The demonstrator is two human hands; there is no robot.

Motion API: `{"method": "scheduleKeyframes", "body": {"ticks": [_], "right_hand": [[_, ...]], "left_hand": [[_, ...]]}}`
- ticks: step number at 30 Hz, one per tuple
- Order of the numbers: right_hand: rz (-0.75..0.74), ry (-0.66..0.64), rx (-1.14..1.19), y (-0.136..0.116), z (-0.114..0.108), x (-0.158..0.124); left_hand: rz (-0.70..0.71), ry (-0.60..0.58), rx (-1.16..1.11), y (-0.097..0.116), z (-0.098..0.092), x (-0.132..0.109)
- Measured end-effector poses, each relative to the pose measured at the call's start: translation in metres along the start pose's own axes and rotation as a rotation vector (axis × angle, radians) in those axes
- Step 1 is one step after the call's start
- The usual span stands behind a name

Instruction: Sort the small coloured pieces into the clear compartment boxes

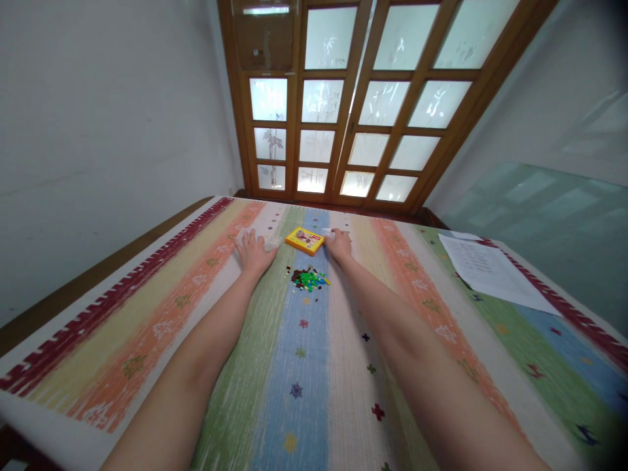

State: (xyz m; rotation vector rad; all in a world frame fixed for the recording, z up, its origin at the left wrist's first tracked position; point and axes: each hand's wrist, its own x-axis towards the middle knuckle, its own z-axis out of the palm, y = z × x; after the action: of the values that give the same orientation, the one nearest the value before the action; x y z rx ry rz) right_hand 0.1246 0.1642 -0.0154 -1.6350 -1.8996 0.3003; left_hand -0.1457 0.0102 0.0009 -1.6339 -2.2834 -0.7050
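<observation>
Both my arms stretch forward over a striped, many-coloured cloth. My left hand lies flat with its fingers spread, on or beside a small clear plastic piece. My right hand rests just right of a small yellow box, its fingers curled on a small white or clear thing I cannot make out. A little heap of tiny bricks, mostly green with dark and yellow ones, lies between my forearms, nearer than the box.
A white printed sheet of paper lies on the cloth at the right. A wooden door with frosted glass panes stands behind the table. A white wall runs along the left, a glass panel along the right.
</observation>
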Motion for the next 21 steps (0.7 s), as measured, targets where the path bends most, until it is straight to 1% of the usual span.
{"method": "scheduleKeyframes", "body": {"ticks": [3, 6, 9, 13, 17, 19, 21], "right_hand": [[-0.106, -0.093, 0.092, -0.013, 0.014, -0.005], [-0.213, -0.147, 0.142, -0.031, 0.032, -0.016], [-0.258, -0.183, 0.185, -0.047, 0.044, -0.024], [-0.289, -0.276, 0.222, -0.055, 0.045, -0.025], [-0.399, -0.351, 0.18, -0.062, 0.04, -0.032], [-0.444, -0.363, 0.12, -0.07, 0.038, -0.04], [-0.443, -0.326, 0.052, -0.082, 0.036, -0.049]], "left_hand": [[-0.022, -0.02, 0.042, 0.002, 0.0, 0.0], [-0.018, -0.033, 0.028, 0.002, -0.002, -0.001], [0.018, -0.03, -0.025, 0.0, -0.003, 0.0], [0.045, 0.016, -0.083, -0.007, -0.001, 0.006], [0.089, 0.022, -0.141, -0.011, 0.002, 0.011], [0.08, 0.037, -0.139, -0.011, 0.002, 0.011], [0.051, 0.061, -0.123, -0.01, 0.0, 0.009]]}}
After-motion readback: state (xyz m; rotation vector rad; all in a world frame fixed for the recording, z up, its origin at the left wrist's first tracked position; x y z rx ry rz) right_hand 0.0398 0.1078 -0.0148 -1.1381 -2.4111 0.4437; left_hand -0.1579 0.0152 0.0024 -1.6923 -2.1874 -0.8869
